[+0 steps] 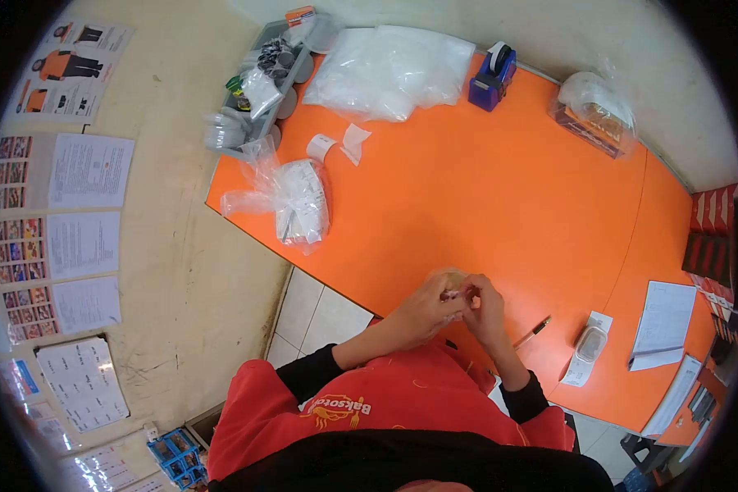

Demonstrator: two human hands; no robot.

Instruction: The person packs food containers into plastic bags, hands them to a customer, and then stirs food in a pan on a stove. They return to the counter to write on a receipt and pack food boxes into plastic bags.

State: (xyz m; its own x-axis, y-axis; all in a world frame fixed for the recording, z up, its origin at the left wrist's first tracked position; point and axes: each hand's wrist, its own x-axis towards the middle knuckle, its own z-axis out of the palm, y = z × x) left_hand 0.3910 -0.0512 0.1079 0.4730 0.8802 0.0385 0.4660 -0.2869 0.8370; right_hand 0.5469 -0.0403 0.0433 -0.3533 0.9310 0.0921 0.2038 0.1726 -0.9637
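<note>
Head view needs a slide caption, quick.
Left hand and right hand pinch clear plastic over an orange table, pen lying nearby.

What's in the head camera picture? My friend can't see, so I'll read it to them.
A person's left hand and right hand pinch crinkled clear plastic at an orange table. A filled plastic bag lies to the left, a blue tape dispenser stands at the back, and a pen lies to the right.
</note>
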